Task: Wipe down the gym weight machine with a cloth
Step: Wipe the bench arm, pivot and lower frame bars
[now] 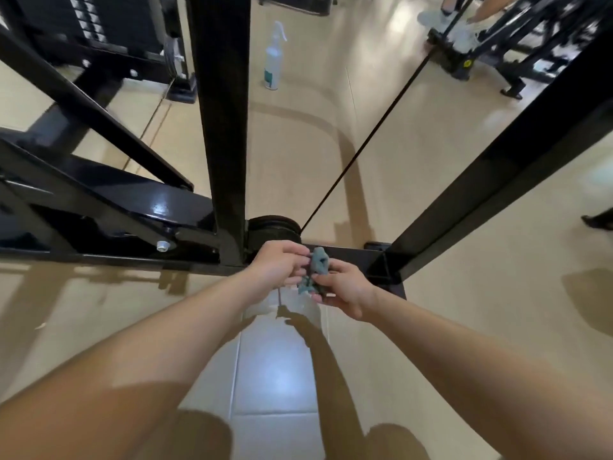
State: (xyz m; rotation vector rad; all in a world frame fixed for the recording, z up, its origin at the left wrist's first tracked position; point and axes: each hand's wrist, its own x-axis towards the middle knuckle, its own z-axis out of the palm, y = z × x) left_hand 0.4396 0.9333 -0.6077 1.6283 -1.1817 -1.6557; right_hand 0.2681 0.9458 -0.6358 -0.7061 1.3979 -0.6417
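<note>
Both hands meet low in the middle of the view, at about 6 o'clock from the pulley [273, 227] of the weight machine [222, 111]. Between them is the cloth [319, 262], a small blue-grey wad, crumpled and bunched upright. The left hand [282, 265] comes in from 8 o'clock, and its grip is closed on the upper part of the cloth, with the fingertips curled onto it. The right hand [345, 288] comes in from 4 o'clock, and its grip is pinched on the lower part (thumb above, fingers below). The cloth is held clear of the floor [275, 370], over the near edge of the machine's black base bar [351, 255]. Whether it touches the bar I cannot tell.

From the pulley a thin black cable [365, 141] runs off toward 1 o'clock. The black upright post rises toward 12 o'clock just left of the pulley, and a second black beam [514, 151] slants away toward 2 o'clock. At 10 to 11 o'clock stand more black frame members, with a weight stack [89, 18] at the far top.

The only container in sight is a spray bottle [274, 58]. It stands upright on the floor at 12 o'clock, just right of the post and well apart from the hands. It is translucent white with a trigger head and a teal label low on its body (how much liquid is in it I cannot tell).

At 1 o'clock, far off, stands another black machine [464, 58], with pale shoes [431, 16] beside it.
</note>
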